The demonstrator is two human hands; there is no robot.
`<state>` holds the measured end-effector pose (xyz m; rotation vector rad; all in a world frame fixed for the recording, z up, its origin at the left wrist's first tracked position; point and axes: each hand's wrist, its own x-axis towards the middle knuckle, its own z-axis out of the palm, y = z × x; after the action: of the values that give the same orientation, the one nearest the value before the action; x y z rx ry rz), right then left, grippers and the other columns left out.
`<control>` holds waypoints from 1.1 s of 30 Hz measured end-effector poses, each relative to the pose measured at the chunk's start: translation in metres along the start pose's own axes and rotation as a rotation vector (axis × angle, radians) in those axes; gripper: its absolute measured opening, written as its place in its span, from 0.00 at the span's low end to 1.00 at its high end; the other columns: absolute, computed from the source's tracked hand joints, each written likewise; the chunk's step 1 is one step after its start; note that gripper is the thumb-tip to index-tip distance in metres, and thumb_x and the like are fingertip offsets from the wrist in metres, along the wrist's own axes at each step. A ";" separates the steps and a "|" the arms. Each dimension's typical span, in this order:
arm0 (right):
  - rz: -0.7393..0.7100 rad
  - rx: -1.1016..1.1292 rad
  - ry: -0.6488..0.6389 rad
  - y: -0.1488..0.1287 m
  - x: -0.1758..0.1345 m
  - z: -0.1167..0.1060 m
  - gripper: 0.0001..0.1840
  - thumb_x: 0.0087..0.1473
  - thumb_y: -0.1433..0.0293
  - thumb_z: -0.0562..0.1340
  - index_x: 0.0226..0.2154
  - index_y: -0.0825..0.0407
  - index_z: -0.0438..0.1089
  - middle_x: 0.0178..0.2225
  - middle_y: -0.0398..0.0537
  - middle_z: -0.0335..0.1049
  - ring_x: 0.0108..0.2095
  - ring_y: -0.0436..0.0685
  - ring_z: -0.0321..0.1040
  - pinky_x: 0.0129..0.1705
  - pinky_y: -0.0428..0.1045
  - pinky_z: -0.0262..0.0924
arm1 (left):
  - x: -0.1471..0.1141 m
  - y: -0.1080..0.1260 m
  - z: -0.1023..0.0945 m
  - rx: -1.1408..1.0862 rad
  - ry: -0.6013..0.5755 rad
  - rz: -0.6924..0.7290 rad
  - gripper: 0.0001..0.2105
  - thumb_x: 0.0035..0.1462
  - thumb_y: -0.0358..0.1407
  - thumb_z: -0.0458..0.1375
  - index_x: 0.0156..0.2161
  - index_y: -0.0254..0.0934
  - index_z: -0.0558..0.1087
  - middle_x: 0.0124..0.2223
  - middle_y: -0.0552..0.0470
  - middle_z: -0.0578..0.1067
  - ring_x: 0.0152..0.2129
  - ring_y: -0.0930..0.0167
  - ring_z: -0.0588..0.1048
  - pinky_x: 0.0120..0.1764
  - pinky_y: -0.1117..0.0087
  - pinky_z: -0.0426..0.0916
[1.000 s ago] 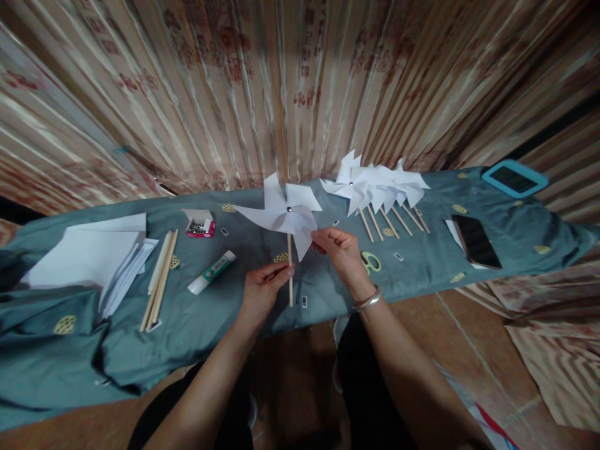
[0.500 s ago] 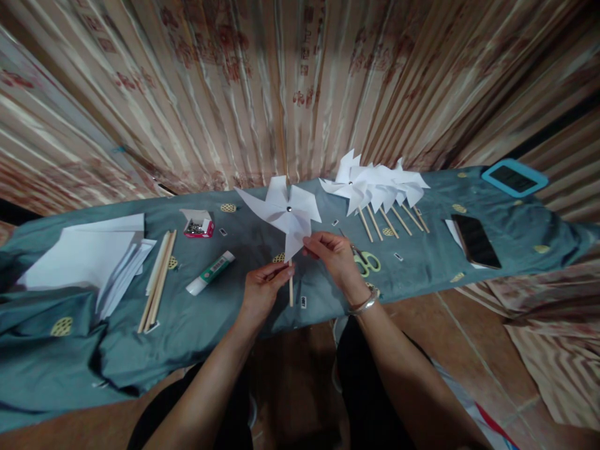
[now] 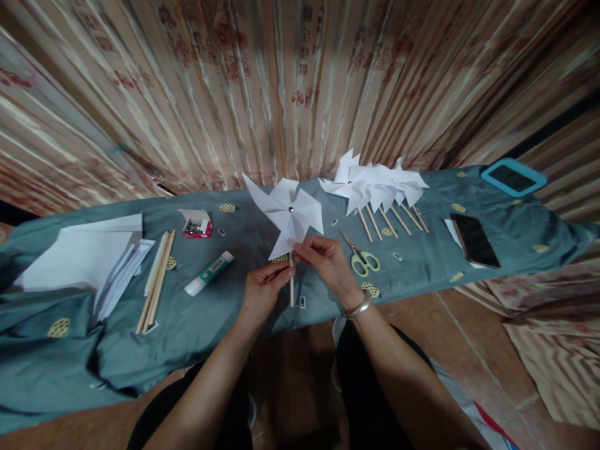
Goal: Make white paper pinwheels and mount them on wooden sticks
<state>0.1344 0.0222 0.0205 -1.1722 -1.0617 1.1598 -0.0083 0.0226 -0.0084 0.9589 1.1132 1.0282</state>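
Note:
A white paper pinwheel (image 3: 291, 212) with a shiny pin at its centre is held up over the table on a thin wooden stick. My left hand (image 3: 263, 289) pinches that stick below the paper blades. Closed at the fingertips, my right hand (image 3: 328, 261) grips at the lower edge of the pinwheel, where the blade meets the stick; a bracelet circles that wrist. Green-handled scissors (image 3: 364, 262) lie just right of my right hand. Several finished pinwheels (image 3: 375, 184) overlap in a row at the back right.
On the blue-green cloth (image 3: 253, 244) at left lie white paper sheets (image 3: 79, 253), wooden sticks (image 3: 157, 281), a glue stick (image 3: 209, 273) and an opened box of pins (image 3: 197, 225). A phone (image 3: 475, 240) and a blue-framed device (image 3: 514, 177) are at right. A curtain (image 3: 262, 94) hangs behind.
The pinwheel's blades have turned clockwise. My right hand has shifted slightly left and down, closer to the stick, uncovering the scissors. My left hand stays on the stick.

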 end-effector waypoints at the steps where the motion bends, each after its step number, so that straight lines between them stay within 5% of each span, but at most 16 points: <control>1: -0.006 -0.006 -0.006 0.000 0.000 0.000 0.21 0.44 0.52 0.71 0.16 0.51 0.69 0.19 0.41 0.69 0.21 0.48 0.62 0.28 0.47 0.61 | 0.000 0.000 0.000 0.004 -0.001 0.001 0.12 0.35 0.38 0.72 0.29 0.37 0.82 0.30 0.49 0.82 0.28 0.67 0.78 0.39 0.65 0.73; 7: -0.028 -0.038 -0.033 0.003 -0.001 0.002 0.20 0.46 0.54 0.70 0.18 0.51 0.70 0.19 0.41 0.69 0.22 0.49 0.64 0.27 0.46 0.61 | 0.000 -0.002 0.002 0.018 -0.026 -0.004 0.13 0.36 0.40 0.72 0.29 0.37 0.82 0.30 0.49 0.82 0.30 0.65 0.78 0.39 0.64 0.72; 23: -0.057 -0.285 0.049 0.014 -0.007 -0.009 0.13 0.49 0.59 0.67 0.28 0.52 0.77 0.27 0.45 0.76 0.27 0.51 0.69 0.30 0.46 0.62 | 0.003 0.004 0.010 -0.052 0.007 -0.012 0.10 0.35 0.36 0.71 0.28 0.37 0.82 0.21 0.55 0.76 0.19 0.76 0.67 0.27 0.73 0.64; 33: -0.036 -0.265 0.157 0.018 0.001 -0.018 0.15 0.46 0.56 0.66 0.23 0.52 0.75 0.21 0.43 0.72 0.22 0.50 0.64 0.25 0.46 0.58 | 0.006 -0.001 0.021 -0.040 -0.042 -0.047 0.15 0.36 0.42 0.71 0.32 0.36 0.83 0.29 0.49 0.81 0.25 0.71 0.73 0.30 0.71 0.68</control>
<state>0.1504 0.0213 0.0010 -1.4200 -1.1336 0.9016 0.0128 0.0265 -0.0068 0.9146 1.0721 0.9849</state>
